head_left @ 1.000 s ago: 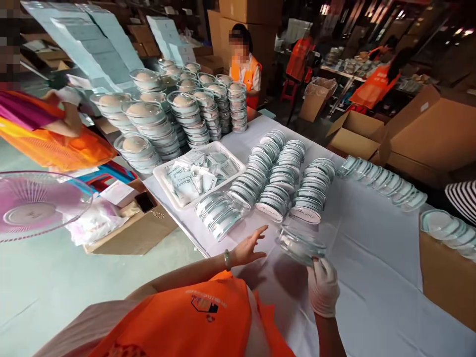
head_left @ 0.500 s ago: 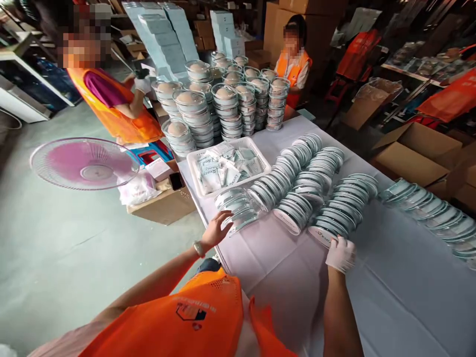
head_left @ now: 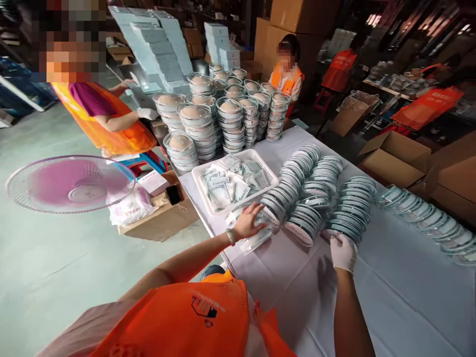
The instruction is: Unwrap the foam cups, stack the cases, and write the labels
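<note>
— Where's the row of discs [head_left: 354, 208]?
— Its near end is at the gloved right hand [head_left: 342, 252]; can't tell whether that grips.
— Left hand [head_left: 248, 223]?
— Fingers spread, over clear cases [head_left: 256, 243], near the cloth [head_left: 277, 280] edge.
— Room?
— Open cloth between them and rightward.

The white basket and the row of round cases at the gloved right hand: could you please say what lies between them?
Between the basket and that row, the head view shows a first row of cases, then a second row.
</note>
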Motion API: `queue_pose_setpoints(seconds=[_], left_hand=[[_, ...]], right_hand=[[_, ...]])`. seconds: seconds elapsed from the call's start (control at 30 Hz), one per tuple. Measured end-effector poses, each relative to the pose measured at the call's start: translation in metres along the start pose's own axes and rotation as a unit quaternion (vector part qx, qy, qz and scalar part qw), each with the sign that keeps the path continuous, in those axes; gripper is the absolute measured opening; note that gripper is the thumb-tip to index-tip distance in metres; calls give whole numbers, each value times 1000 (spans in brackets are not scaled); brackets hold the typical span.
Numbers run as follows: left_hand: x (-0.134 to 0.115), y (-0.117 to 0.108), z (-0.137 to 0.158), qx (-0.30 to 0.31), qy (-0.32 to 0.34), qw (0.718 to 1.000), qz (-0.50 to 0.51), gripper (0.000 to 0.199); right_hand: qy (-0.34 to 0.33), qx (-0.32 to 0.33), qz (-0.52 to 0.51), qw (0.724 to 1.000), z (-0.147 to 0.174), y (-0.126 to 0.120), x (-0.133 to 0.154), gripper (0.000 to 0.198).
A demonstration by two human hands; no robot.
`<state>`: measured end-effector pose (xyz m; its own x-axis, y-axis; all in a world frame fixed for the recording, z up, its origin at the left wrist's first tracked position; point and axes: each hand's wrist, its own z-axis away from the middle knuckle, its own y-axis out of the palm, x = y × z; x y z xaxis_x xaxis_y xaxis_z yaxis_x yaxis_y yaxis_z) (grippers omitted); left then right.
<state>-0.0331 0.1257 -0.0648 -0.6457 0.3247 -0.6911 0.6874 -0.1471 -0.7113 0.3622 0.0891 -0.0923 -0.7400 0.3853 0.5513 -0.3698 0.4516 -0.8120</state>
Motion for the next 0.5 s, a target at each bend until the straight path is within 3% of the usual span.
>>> queue_pose_setpoints(seconds=[0.13, 0.2, 0.33, 0.43, 0.5], left_hand=[[-54, 50, -60, 88, 157, 982, 55, 97], [-74, 85, -82, 131, 215, 965, 79, 91], [-88, 146, -110, 177, 221, 956, 80, 66], [-81, 173, -119, 197, 220, 955, 13, 79], [-74, 186, -121, 211, 208, 954, -42, 89]], right_hand=[[50, -9, -62, 997, -15, -2, 4, 66], [39, 10, -85, 996, -34, -2, 5, 75], [-65, 101, -80, 990, -105, 13, 16, 98], [-185, 225, 0, 957, -168, 42, 30, 114], [-197, 246, 27, 949, -196, 70, 36, 107]])
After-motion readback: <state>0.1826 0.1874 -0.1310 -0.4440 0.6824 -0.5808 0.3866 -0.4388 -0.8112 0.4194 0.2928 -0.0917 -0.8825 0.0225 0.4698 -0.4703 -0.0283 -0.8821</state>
